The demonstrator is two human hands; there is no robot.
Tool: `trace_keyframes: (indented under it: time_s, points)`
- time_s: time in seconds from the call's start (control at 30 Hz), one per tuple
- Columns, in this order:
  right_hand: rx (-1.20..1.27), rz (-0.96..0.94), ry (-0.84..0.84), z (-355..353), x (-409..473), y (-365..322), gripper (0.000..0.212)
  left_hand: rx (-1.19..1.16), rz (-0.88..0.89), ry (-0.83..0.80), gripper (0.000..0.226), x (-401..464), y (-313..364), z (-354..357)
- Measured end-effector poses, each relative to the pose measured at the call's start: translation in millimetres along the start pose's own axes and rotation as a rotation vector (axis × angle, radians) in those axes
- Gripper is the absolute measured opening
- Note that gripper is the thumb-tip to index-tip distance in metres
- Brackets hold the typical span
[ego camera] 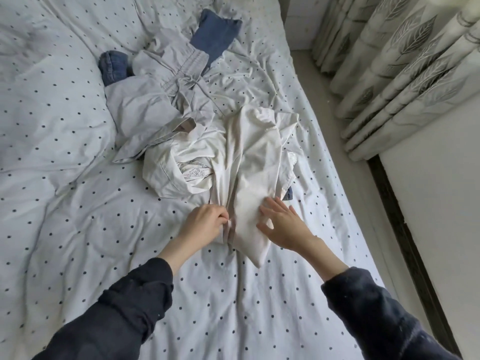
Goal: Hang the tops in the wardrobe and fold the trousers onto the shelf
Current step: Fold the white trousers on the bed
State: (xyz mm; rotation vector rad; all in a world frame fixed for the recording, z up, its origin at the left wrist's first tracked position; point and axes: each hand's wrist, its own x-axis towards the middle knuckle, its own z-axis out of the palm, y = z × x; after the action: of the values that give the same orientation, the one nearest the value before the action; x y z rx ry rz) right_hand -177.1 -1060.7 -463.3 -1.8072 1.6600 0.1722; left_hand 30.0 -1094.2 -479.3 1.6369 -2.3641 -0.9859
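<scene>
Your left hand [205, 219] pinches a bunched fold at the near edge of the cream garment [249, 162], fingers curled tight on the cloth. Your right hand [281, 226] is spread, fingers apart and relaxed, with the palm low over the same garment's near right side; whether it presses down or only hovers, you cannot tell from this view. Both arms wear dark sleeves [122, 305].

The cream garment lies crumpled on the polka-dot bed sheet [220, 294], its near end drawn out toward you into a narrow flap. A printed white top [193, 172] peeks from its folds on the left. Behind it lies a pair of pale grey trousers [161, 94] with an elastic drawstring waistband, touching the cream pile. Blue jeans [214, 35] show beyond them, one part near the top and another rolled part at the left beside the dotted duvet [46, 105]. Leaf-patterned curtains [405, 61] hang to the right of the bed.
</scene>
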Motion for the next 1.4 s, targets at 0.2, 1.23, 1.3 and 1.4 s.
trace_keyframes:
  time_s: [0.2, 1.23, 1.3, 1.4]
  points:
    - [0.080, 0.119, 0.085, -9, -35, -12, 0.047, 0.092, 0.011, -0.525, 0.010, -57, 24, -22]
    - [0.884, 0.389, 0.244, -87, -5, 64, 0.035, 0.275, 0.165, -0.115, 0.068, 110, 82, -61]
    - [0.717, 0.310, 0.271, -106, -27, 55, 0.032, 0.353, 0.287, -0.171, 0.083, 120, 111, -72]
    - [0.652, 0.248, 0.283, -128, -73, 46, 0.028, 0.434, 0.487, -0.312, 0.099, 121, 162, -82]
